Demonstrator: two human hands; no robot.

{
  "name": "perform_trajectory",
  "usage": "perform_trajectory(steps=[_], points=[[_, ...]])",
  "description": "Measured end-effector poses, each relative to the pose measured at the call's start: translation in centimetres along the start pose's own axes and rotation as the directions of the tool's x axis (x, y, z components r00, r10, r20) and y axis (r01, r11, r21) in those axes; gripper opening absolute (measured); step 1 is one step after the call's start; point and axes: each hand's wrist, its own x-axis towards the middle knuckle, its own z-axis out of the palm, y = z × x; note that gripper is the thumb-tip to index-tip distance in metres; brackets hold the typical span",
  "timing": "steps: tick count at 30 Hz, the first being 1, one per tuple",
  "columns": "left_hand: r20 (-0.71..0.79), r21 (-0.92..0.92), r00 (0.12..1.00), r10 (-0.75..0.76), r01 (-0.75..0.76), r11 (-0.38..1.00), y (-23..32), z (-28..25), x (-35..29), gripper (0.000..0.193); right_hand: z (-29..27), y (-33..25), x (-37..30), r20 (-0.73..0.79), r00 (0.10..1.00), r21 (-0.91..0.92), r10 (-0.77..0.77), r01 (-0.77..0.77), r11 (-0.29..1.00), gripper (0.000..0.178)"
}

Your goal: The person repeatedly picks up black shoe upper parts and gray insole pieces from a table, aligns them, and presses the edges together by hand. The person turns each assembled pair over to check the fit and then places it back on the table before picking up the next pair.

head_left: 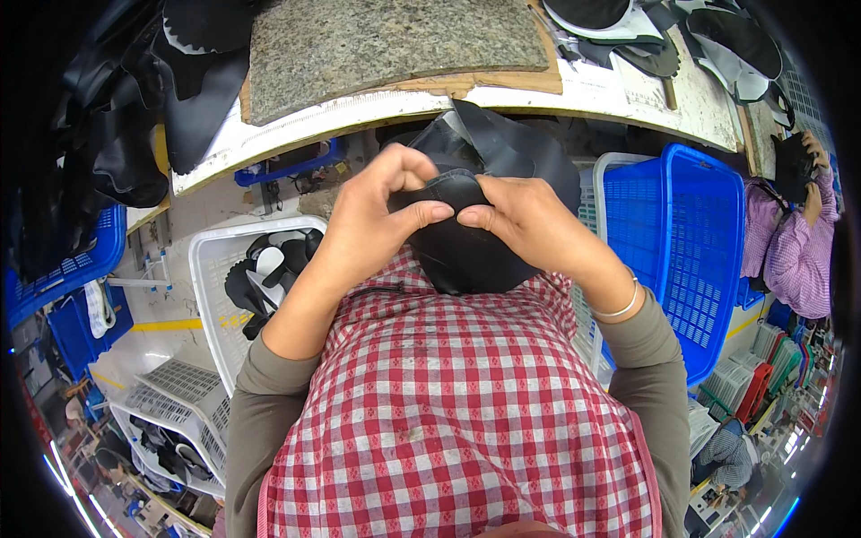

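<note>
My left hand and my right hand meet in front of my chest, both closed on a black leather piece. It looks like a soft upper with a folded, curved edge, and I pinch that edge between thumbs and fingers. The thumb tips point toward each other with a small gap between them. Below my hands the leather hangs down over my red and white checked apron. More black leather spreads behind my fingers toward the table edge, and I cannot tell whether it is the same piece.
A stone slab lies on the white worktable ahead. Black leather parts are heaped at the left. A white basket with black and white pieces stands left of me, a blue basket right. Another person sits far right.
</note>
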Motion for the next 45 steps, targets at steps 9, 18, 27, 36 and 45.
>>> perform_trajectory(steps=[9,18,27,36,45], points=[[-0.017,0.036,0.998,-0.064,0.064,0.997,0.2,0.3,0.0,0.039,0.1,0.5,-0.4,0.002,1.0,0.003,-0.006,0.006,1.0,0.031],[0.163,-0.002,0.986,0.048,-0.048,0.999,1.2,-0.2,1.1,0.013,0.8,-0.1,-0.1,0.007,0.998,0.038,0.062,-0.062,0.997,0.031],[0.096,-0.098,0.995,0.001,0.009,0.995,1.0,1.1,1.3,0.012,-0.2,1.8,-1.3,-0.003,0.995,0.065,0.1,-0.1,0.993,0.032],[0.07,0.094,0.997,0.011,-0.018,0.995,1.1,1.5,1.3,0.028,-2.0,1.3,0.4,0.02,0.992,0.304,0.127,-0.127,0.944,0.02],[0.136,0.004,0.991,-0.005,0.005,1.0,0.2,0.7,1.2,0.029,-0.3,2.2,0.3,0.105,0.982,0.511,0.157,-0.189,0.839,0.019]])
